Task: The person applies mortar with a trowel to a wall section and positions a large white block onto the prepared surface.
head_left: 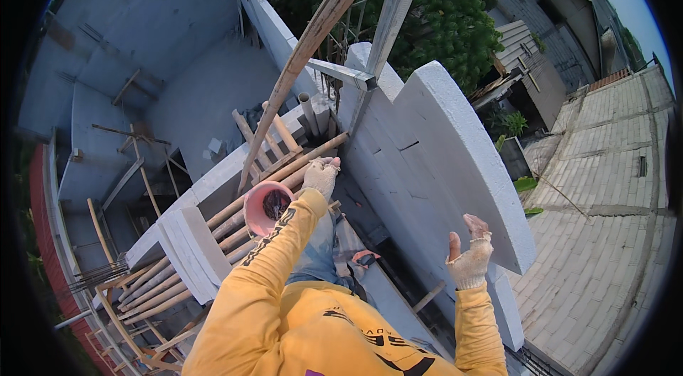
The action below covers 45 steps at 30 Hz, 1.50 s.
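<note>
My left hand (322, 176), in a pale knit glove with bare fingertips, is stretched forward just right of a pink bucket (251, 208). Its back faces up; most of its fingers are hidden, so I cannot tell whether it grips anything. Small dark items (276, 203), too unclear to name, lie inside the bucket, which stands on wooden poles (229, 225). My right hand (471, 256), gloved likewise, is raised with thumb and fingers apart, holding nothing. It is beside the wall of pale lightweight blocks (445, 170), near the curved block (473, 155) on top.
A bent wooden pole (306, 41) and a metal post (400, 13) rise ahead of me. Pale blocks (191, 251) stand at the left on the poles. Deep drops lie on both sides, with a tiled roof (605, 219) below right and trees (448, 27) beyond.
</note>
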Available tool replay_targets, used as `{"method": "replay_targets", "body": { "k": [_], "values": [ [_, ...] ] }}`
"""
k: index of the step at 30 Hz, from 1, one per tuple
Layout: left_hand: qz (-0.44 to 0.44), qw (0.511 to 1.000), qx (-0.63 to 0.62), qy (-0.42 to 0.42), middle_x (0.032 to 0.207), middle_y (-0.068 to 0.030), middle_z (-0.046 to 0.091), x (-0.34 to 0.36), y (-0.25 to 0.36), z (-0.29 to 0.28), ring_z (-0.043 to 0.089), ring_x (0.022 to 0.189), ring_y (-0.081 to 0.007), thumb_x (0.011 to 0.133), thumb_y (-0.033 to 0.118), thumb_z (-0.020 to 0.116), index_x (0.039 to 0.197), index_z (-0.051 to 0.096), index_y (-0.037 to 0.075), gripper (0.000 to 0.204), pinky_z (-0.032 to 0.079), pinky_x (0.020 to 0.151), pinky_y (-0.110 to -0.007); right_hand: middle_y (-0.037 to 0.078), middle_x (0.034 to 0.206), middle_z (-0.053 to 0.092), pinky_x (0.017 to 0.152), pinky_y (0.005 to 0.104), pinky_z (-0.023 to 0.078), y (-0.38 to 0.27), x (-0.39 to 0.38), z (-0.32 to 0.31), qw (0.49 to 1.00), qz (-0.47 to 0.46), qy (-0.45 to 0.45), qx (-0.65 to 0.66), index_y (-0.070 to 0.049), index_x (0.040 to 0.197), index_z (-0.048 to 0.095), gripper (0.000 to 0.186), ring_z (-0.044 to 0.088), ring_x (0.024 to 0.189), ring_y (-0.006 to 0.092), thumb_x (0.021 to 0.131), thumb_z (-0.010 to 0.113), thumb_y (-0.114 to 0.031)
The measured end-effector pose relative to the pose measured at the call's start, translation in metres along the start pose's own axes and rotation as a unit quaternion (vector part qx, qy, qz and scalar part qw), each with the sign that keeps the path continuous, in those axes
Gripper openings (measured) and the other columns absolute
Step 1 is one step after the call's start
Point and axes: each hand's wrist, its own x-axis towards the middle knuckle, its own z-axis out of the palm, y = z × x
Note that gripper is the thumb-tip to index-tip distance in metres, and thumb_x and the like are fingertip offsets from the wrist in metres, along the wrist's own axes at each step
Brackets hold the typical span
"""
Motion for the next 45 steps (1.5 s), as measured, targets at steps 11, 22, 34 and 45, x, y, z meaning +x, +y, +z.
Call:
{"method": "replay_targets", "body": {
  "k": [11, 22, 34, 45],
  "values": [
    [0.109, 0.905, 0.406, 0.06, 0.082, -0.0073, 0.065, -0.037, 0.128, -0.024, 0.064, 0.073, -0.0152, 0.092, 0.011, 0.06, 0.098, 0.064, 0.0, 0.013, 0.051, 0.067, -0.028, 0.019, 0.109, 0.066, 0.088, 0.041, 0.051, 0.02, -0.142, 0.054, 0.881, 0.356, -0.313, 0.01, -0.004, 0.116, 0.065, 0.04, 0.067, 0.097, 0.0309, 0.081, 0.074, -0.019],
    [0.259, 0.939, 0.147, 0.175, 0.077, -0.0025, 0.063, 0.034, 0.285, -0.079, 0.06, 0.067, -0.009, 0.096, 0.02, 0.063, 0.1, 0.064, 0.004, 0.017, 0.051, 0.064, -0.025, 0.019, 0.097, 0.071, 0.085, 0.0386, 0.052, 0.041, -0.204, 0.062, 0.827, 0.466, -0.312, -0.032, 0.0, 0.108, 0.066, 0.033, 0.069, 0.094, 0.0324, 0.08, 0.072, -0.015],
    [0.251, 0.833, 0.492, -0.028, 0.096, -0.0152, 0.072, 0.246, 0.31, 0.057, 0.068, 0.093, -0.0285, 0.088, 0.025, 0.063, 0.1, 0.072, 0.005, 0.025, 0.051, 0.083, -0.036, 0.014, 0.091, 0.071, 0.08, 0.0338, 0.053, -0.007, -0.146, 0.098, 0.814, 0.498, -0.297, 0.024, -0.002, 0.11, 0.067, 0.032, 0.069, 0.086, 0.0246, 0.082, 0.073, -0.017],
    [0.217, 0.857, 0.417, -0.211, 0.116, -0.0115, 0.068, 0.313, 0.289, 0.095, 0.064, 0.109, -0.0233, 0.093, 0.016, 0.061, 0.125, 0.065, 0.007, 0.034, 0.046, 0.097, -0.033, 0.017, 0.102, 0.069, 0.082, 0.0353, 0.055, -0.094, 0.073, 0.137, 0.914, 0.287, -0.262, 0.115, 0.001, 0.113, 0.064, 0.03, 0.07, 0.088, 0.027, 0.085, 0.069, -0.009]
  ]
}}
